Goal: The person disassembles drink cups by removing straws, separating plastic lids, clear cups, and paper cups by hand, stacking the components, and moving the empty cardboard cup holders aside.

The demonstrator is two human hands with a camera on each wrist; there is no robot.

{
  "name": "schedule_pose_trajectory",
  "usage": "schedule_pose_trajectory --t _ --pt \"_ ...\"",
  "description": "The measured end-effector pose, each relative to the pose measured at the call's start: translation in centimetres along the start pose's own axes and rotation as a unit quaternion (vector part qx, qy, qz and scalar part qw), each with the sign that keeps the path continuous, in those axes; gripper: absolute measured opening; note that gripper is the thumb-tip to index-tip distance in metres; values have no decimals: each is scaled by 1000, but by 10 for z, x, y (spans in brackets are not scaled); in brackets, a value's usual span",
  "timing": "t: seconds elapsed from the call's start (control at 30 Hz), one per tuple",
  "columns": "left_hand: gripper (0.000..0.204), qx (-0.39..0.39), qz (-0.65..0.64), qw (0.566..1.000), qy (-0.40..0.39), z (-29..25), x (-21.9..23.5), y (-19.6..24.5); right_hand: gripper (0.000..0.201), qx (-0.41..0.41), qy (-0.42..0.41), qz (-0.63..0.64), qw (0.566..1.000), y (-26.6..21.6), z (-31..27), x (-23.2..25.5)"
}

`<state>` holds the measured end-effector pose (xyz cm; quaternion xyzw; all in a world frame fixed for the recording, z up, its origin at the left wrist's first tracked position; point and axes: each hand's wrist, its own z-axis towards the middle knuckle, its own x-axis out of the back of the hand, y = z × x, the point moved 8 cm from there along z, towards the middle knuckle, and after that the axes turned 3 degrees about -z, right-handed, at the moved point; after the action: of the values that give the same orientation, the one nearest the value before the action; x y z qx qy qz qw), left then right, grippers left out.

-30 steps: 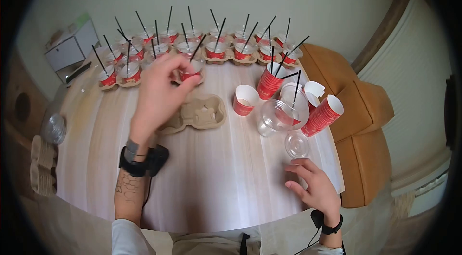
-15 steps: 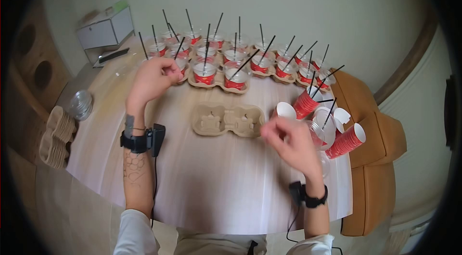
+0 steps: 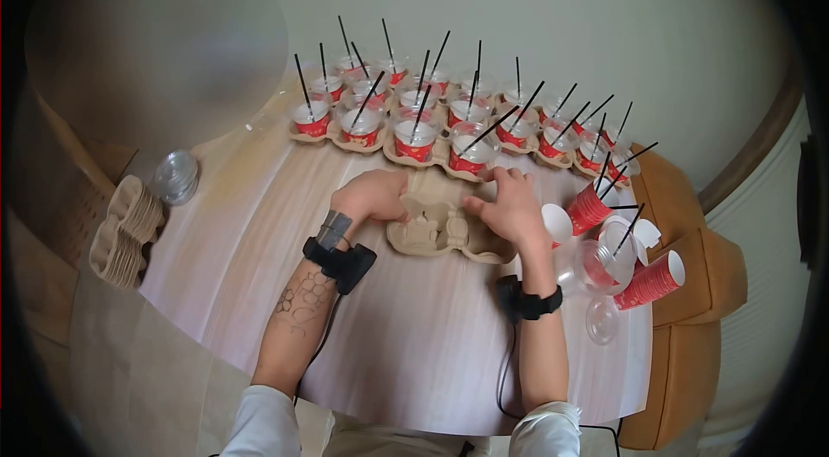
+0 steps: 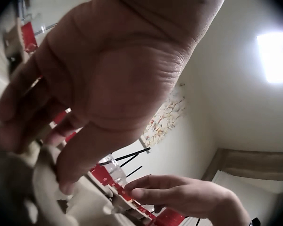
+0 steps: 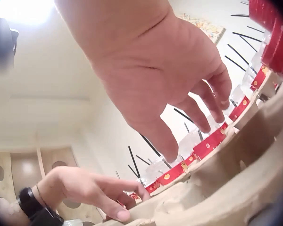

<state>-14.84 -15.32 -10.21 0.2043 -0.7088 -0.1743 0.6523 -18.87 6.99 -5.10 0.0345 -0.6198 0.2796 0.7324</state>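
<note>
An empty two-cup pulp carrier lies on the table between my hands. My left hand is at its left end; in the left wrist view the thumb and fingers come down on either side of the carrier's rim. Over the right end hovers my right hand, fingers spread and loosely bent, with nothing in it. In the right wrist view its fingertips show above the carrier. Just behind stand red paper cups with clear lids and black straws, set in similar carriers.
To the right are a leaning stack of red cups, another stack holding straws, a single cup and a clear lid. Stacked carriers and clear lids sit at the left edge. An orange sofa adjoins the table.
The left hand has come down to the carrier's left end from near the filled cups. The right hand has moved from the lids at the right to above the carrier. The head view has shifted.
</note>
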Motion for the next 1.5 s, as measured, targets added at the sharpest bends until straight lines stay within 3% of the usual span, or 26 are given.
schedule_pose_trajectory --t 0.03,0.1,0.17,0.23,0.3,0.37,0.43,0.47,0.6,0.7,0.77,0.9,0.93,1.0,1.03,1.1,1.17,1.3,1.33,1.43,1.5 --pt "30 27 -53 995 -85 1 -9 -2 50 3 -4 3 1000 1 -1 4" --pt "22 45 -72 994 -69 -2 0 -1 46 5 -15 116 993 2 3 14" --pt "15 67 -89 992 -52 -15 12 -10 41 30 16 122 992 -3 0 30" --pt "6 114 -164 980 -23 -35 28 -32 40 0 -6 168 986 6 4 33" --pt "10 140 -180 973 22 -61 43 -76 40 6 15 132 991 20 8 28" --pt "12 175 -227 955 72 -108 65 -120 48 16 14 132 991 24 15 16" --pt "15 214 -274 927 141 -165 82 -145 59 -15 101 176 979 34 18 22" --pt "17 234 -288 910 186 -196 88 -153 72 -33 75 180 980 36 22 17" --pt "13 278 -329 852 298 -294 89 -212 78 -22 125 225 966 40 26 -1" --pt "11 283 -380 808 351 -335 80 -243 87 -5 135 220 966 39 31 -8" --pt "11 277 -390 802 357 -347 74 -253 93 -24 99 220 970 36 35 -17" --pt "17 273 -397 812 329 -369 70 -259 98 -21 120 216 969 39 50 -37" --pt "17 268 -397 815 326 -370 69 -256 100 -30 112 213 970 36 51 -39" --pt "28 332 -223 790 465 -392 92 -249 102 -45 114 208 970 35 53 -42" --pt "28 326 -225 794 462 -387 98 -242 102 -51 119 206 970 35 53 -44" --pt "35 296 -80 823 478 -385 124 -213 97 -60 138 208 966 33 52 -47" --pt "29 262 -75 835 478 -352 134 -166 90 -61 163 208 962 31 50 -46" --pt "18 36 -87 943 319 -232 104 -38 83 -49 187 236 952 33 54 -43" --pt "19 18 -105 958 266 -205 90 -18 83 -53 171 254 950 34 56 -43" --pt "22 -79 -117 980 139 -130 52 41 81 -39 176 257 949 32 58 -40" --pt "28 -114 -94 983 110 -79 28 60 80 -22 198 244 949 29 57 -39"
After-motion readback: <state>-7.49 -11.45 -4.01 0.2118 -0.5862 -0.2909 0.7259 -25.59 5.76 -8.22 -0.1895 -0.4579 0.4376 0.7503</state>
